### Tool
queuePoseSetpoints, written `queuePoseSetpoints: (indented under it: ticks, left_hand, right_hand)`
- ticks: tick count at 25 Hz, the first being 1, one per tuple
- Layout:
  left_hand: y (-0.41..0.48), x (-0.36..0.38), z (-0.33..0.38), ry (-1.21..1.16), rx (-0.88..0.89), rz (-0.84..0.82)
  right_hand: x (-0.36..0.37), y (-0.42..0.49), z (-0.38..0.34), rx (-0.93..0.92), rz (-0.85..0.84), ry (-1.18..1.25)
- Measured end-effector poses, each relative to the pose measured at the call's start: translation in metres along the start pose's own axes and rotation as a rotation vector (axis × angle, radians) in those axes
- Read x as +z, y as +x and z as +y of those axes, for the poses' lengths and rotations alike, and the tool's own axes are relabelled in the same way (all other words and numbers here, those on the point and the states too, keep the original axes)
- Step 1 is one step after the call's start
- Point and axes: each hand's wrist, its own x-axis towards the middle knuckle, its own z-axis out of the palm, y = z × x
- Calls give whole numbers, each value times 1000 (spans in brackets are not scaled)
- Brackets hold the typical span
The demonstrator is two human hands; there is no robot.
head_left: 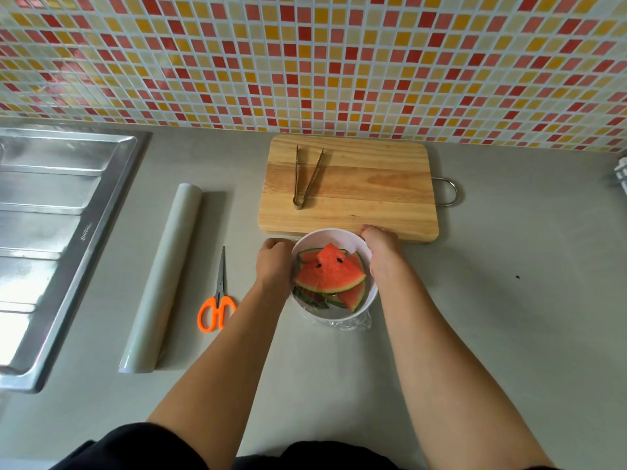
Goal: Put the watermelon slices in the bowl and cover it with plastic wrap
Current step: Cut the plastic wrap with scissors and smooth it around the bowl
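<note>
One bowl (353,240), one tongs (307,178), one scissors (219,300).

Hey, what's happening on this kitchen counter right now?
A person has both hands on a white round bowl of red watermelon slices: left hand and right hand on opposite sides of its rim. Clear plastic film is bunched below the bowl's near edge. The plastic wrap roll, orange-handled scissors and metal tongs on the wooden cutting board lie untouched.

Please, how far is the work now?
Done: slices lie in the bowl; wrap is bunched below its near rim. In hand: left hand and right hand press the bowl's sides. Left: whether the wrap covers the top fully, I cannot tell.
</note>
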Motion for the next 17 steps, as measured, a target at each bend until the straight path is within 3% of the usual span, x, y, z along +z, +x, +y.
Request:
queuePoseSetpoints:
  ticks: [5, 11, 14, 15, 17]
  left_hand:
    - [-6, -1, 0, -221, 65, -119]
    - [5, -7, -6, 218, 119, 96]
    - [12, -28, -9, 64, 131, 168]
    - [11, -35, -11, 23, 226, 160]
    - [0, -40, -14, -87, 466, 12]
  right_hand:
    - [0, -1, 5, -59, 53, 91]
    - [-4, -7, 7, -91, 155, 120]
    - [-27, -11, 7, -378, 329, 193]
    - [-35, -15, 8, -529, 277, 251]
    - [-40, -24, 15, -735, 1, 204]
